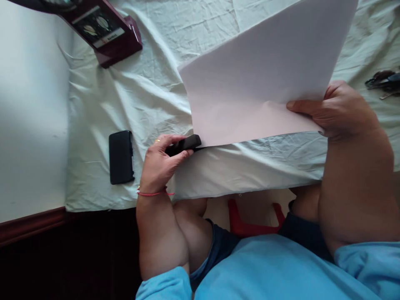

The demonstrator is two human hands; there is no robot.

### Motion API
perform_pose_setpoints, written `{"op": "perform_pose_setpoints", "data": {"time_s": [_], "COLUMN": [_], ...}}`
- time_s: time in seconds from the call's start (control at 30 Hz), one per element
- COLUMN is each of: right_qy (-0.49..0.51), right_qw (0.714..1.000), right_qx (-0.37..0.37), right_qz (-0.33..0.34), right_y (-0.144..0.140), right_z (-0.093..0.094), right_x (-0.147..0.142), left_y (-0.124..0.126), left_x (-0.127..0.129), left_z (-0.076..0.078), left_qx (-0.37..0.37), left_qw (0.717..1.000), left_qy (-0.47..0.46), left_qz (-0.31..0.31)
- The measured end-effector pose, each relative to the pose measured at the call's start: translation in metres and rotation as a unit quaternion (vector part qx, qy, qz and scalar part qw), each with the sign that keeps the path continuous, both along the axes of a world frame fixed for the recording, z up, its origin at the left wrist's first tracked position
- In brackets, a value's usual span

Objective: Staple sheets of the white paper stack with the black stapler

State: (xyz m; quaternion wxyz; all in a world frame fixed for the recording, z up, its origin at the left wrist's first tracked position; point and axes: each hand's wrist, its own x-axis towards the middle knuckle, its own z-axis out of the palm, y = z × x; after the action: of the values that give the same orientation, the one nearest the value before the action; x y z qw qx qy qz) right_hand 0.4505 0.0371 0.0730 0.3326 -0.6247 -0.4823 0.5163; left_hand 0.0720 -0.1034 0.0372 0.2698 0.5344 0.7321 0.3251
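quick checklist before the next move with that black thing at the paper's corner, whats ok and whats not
1. Right hand grips the paper stack at its near edge, thumb on top: ok.
2. Left hand holds the black tool, fingers wrapped round it: ok.
3. Tool tip meets the stack's lower left corner: ok, though how far the corner sits inside it: cannot tell.
4. Sheets aligned at that corner: cannot tell, edges look flush but fine detail is hidden.
5. Stack lifted off the white cloth and tilted: ok.
6. Black phone lies apart from the left hand: ok.
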Motion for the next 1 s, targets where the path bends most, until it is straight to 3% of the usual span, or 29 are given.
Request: {"op": "perform_pose_setpoints", "data": {"time_s": [0.4,0.57,0.77,1.0], "right_qy": [-0.059,-0.058,-0.057,-0.042], "right_qw": [0.997,0.998,0.996,0.998], "right_qx": [-0.003,-0.017,-0.004,-0.041], "right_qz": [0.047,0.026,0.071,0.018], "right_y": [0.005,0.005,0.006,0.004], "right_z": [-0.004,-0.007,-0.009,-0.003], "right_x": [0.016,0.019,0.025,0.019], "left_y": [0.001,0.000,0.001,0.011], "left_x": [0.003,0.002,0.001,0.000], "left_z": [0.008,0.006,0.008,0.014], "left_qx": [-0.013,-0.011,-0.016,-0.053], "left_qw": [1.000,0.999,0.999,0.994], "left_qy": [-0.019,-0.022,-0.022,0.045], "left_qz": [-0.017,-0.025,-0.045,-0.085]}}
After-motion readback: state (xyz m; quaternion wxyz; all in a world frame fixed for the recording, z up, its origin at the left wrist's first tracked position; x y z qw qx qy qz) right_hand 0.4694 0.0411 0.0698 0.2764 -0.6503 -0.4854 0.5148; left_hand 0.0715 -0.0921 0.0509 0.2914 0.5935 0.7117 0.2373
